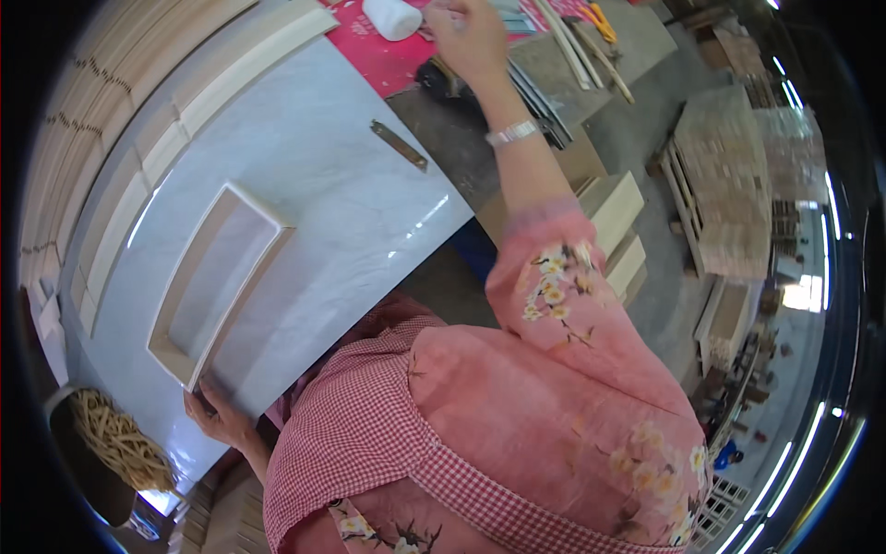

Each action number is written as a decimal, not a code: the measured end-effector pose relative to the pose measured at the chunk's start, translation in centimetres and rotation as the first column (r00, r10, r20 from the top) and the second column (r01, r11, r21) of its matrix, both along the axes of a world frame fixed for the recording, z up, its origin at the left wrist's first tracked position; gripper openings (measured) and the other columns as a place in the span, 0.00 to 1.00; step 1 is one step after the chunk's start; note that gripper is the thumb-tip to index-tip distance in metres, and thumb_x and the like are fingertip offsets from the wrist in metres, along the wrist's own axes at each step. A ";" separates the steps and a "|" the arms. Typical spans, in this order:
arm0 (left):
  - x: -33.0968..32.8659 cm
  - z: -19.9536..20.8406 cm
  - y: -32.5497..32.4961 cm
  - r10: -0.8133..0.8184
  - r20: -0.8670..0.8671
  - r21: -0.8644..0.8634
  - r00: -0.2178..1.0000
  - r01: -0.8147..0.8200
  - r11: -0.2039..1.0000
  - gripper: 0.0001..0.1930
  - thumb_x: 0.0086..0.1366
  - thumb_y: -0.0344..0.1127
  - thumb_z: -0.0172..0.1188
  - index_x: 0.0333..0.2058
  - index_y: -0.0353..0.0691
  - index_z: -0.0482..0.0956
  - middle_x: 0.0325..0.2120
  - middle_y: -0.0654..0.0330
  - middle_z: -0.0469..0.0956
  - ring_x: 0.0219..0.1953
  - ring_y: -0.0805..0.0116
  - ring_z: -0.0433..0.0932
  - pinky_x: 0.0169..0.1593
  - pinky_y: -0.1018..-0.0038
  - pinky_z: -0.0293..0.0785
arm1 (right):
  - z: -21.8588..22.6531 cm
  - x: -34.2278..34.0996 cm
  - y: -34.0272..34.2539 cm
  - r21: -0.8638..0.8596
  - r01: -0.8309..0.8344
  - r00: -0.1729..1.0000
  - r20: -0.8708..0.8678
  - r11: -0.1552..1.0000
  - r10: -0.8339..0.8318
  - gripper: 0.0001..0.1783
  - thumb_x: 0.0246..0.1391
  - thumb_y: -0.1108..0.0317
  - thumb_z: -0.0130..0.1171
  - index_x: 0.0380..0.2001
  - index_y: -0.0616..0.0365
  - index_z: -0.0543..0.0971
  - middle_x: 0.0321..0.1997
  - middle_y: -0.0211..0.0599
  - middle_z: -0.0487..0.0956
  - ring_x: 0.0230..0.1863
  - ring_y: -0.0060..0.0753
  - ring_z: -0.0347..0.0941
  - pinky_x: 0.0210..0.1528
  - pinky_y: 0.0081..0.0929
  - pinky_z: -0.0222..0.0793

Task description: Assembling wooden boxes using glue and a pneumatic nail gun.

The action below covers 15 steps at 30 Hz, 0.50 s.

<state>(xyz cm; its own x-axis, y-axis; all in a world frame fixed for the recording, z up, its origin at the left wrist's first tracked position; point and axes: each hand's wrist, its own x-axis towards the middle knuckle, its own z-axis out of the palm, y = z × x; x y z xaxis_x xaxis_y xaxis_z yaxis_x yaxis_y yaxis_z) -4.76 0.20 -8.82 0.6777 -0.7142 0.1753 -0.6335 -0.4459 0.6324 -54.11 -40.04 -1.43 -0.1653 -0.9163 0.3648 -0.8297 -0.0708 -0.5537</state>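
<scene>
A long rectangular frame of pale wood [242,309] stands on the marbled white table [341,212], its walls on edge. At the frame's near corner is my left hand [220,420], its fingers curled round the wood. My right hand [469,42] reaches far out over a pink sheet [355,37]. Its fingers are bent together; whatever they pinch, if anything, is too small to make out. Just left of that hand lies a white bottle-like container [392,18]. A narrow worn strip or blade-like tool [400,146] lies on the table between the frame and my right arm.
Stacked pale wood strips [138,83] line the table's far left side. A bin of thin tan strips [120,439] stands at the lower left. Beside my right arm are a dark tool [443,81], metal bars [540,102] and orange-handled scissors [600,23]. Wood stacks [724,185] stand to the right.
</scene>
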 end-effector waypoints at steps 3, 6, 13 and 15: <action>0.2 -0.2 -0.1 0.018 0.034 0.026 0.999 -0.018 0.999 0.21 0.75 0.42 0.58 0.60 0.36 0.76 0.54 0.51 0.76 0.55 0.55 0.75 0.59 0.65 0.71 | 0.9 -9.8 10.6 -0.407 0.256 0.942 -0.097 0.877 -0.320 0.20 0.52 0.55 0.66 0.41 0.59 0.80 0.41 0.45 0.82 0.41 0.49 0.78 0.46 0.39 0.74; 0.6 -0.2 0.0 -0.006 0.039 0.015 0.999 0.006 1.000 0.21 0.75 0.43 0.58 0.60 0.37 0.76 0.54 0.51 0.76 0.54 0.55 0.76 0.58 0.64 0.71 | -3.1 -21.2 20.6 -0.378 0.601 0.649 -0.285 0.705 -0.706 0.28 0.52 0.50 0.66 0.45 0.65 0.80 0.44 0.52 0.82 0.49 0.51 0.78 0.52 0.39 0.73; 0.5 -0.4 0.0 -0.035 0.044 0.012 0.998 0.035 0.999 0.21 0.75 0.44 0.57 0.60 0.37 0.76 0.54 0.51 0.76 0.54 0.54 0.76 0.58 0.64 0.72 | -6.4 -24.4 33.7 0.497 0.811 0.536 -0.419 0.308 -0.733 0.48 0.45 0.31 0.69 0.40 0.77 0.82 0.41 0.64 0.83 0.42 0.59 0.83 0.45 0.43 0.79; 0.2 -0.4 -0.2 -0.041 0.050 0.003 0.998 0.041 0.999 0.23 0.75 0.47 0.56 0.59 0.37 0.76 0.54 0.51 0.76 0.54 0.54 0.76 0.58 0.63 0.71 | -6.1 -24.1 33.9 0.481 0.810 0.524 -0.338 0.336 -0.782 0.47 0.44 0.33 0.70 0.40 0.78 0.82 0.40 0.64 0.84 0.42 0.58 0.83 0.45 0.42 0.78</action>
<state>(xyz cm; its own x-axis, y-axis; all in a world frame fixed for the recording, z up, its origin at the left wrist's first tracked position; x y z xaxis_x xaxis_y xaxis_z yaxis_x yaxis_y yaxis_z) -4.52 0.04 -9.23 0.6385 -0.7414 0.2068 -0.6821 -0.4205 0.5983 -78.21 -6.12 -7.52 -0.9247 -0.3701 -0.0895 -0.3470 0.9158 -0.2021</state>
